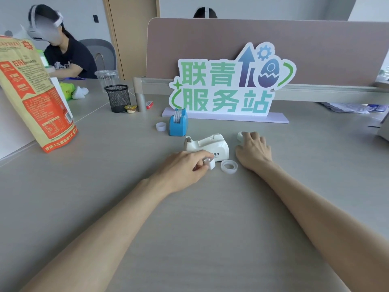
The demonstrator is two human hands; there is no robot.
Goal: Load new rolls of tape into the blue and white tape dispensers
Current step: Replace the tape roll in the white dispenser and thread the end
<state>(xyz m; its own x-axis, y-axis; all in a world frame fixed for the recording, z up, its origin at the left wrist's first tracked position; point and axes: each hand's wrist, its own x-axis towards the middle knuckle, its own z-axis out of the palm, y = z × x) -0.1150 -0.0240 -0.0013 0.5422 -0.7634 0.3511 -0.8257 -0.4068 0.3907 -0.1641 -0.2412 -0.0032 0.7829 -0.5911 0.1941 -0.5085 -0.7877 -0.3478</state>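
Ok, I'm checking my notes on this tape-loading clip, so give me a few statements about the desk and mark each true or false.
1. The blue dispenser already carries a roll. True.
2. The left hand is empty. False: it pinches a small white piece in front of the white dispenser.
3. A clear tape roll lies flat on the desk between the two hands. True.
4. The right hand grips the white dispenser. False: it rests on the desk beside it, fingertips at a small white roll.
5. The mesh pen cup stands right of the sign. False: it stands left.
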